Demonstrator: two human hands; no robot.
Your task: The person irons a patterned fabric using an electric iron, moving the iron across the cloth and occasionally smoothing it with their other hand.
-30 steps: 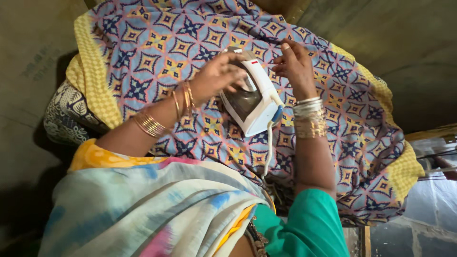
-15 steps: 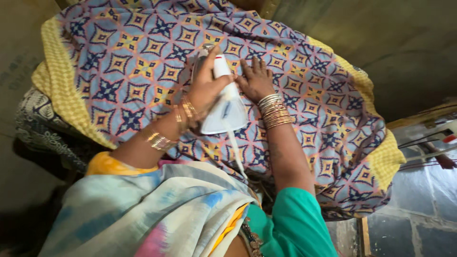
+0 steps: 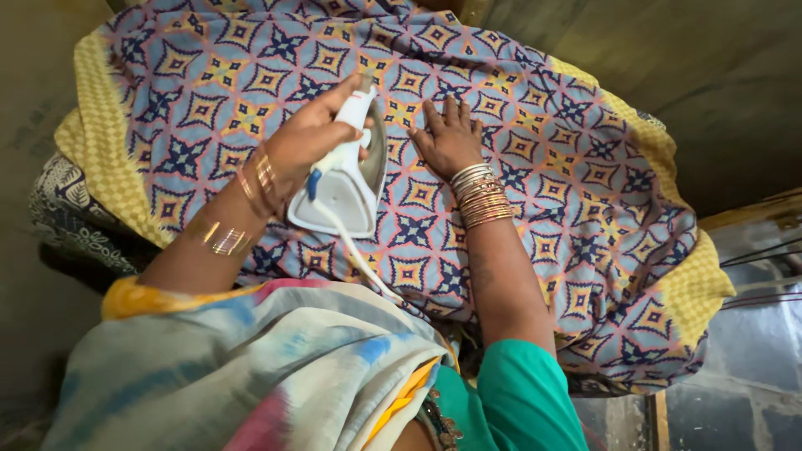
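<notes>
A white electric iron [image 3: 347, 179] sits tilted on a patterned blue, purple and yellow cloth [image 3: 576, 167], its handle wrapped in the clenched fingers of the person's left hand [image 3: 313, 138], with its white cord [image 3: 359, 255] trailing back from under that hand toward the body. Just beside the iron's tip, the right hand [image 3: 451, 138] lies flat on the cloth, fingers released and spread, grasping nothing. Gold bangles [image 3: 480, 196] ring the right wrist behind those spread fingers.
</notes>
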